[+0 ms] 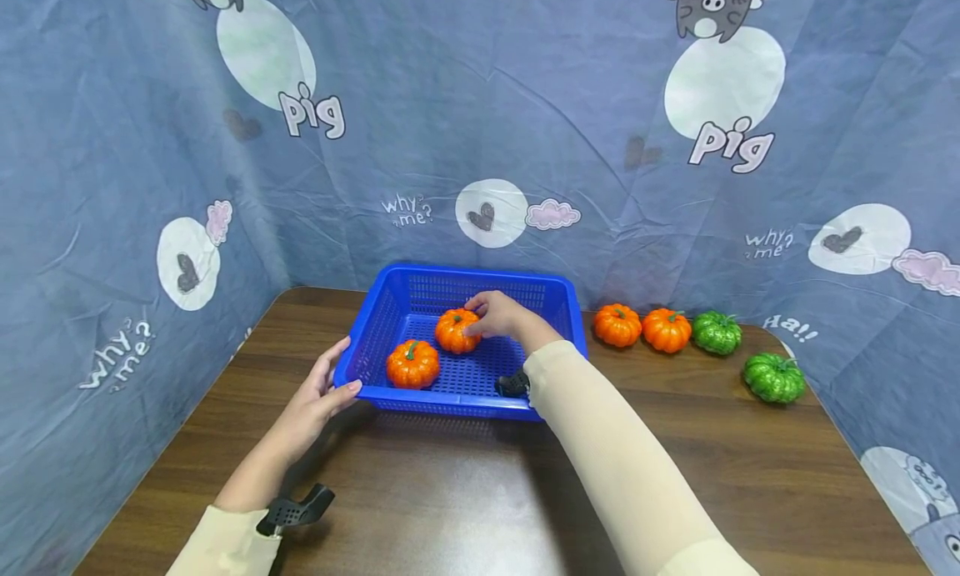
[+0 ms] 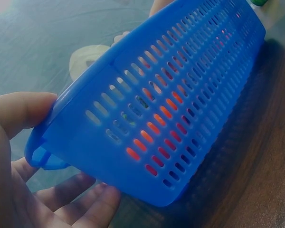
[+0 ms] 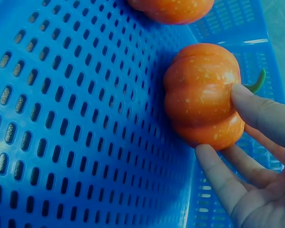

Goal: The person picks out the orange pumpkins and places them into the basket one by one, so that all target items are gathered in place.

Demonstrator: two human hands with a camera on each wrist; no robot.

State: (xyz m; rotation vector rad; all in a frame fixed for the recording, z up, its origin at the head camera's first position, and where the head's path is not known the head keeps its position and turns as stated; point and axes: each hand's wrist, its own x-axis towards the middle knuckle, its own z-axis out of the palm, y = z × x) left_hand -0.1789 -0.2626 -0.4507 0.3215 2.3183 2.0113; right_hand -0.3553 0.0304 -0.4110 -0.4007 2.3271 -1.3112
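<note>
Orange pumpkin (image 1: 453,334) inside the blue basket (image 1: 450,403)
The half-curled right hand (image 1: 498,313) grips it; a second pumpkin (image 1: 413,366) sits near the basket's front left corner, which the part-curled left hand (image 1: 309,405) pinches; right of the basket, two orange pumpkins (image 1: 617,326) and two green pumpkins (image 1: 774,378) lie on the tabletop (image 1: 450,484)

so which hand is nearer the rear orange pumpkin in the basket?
Right. The right hand is touching the rear orange pumpkin; the left hand is farther off, to its left, holding the near left corner of the blue basket.
</note>
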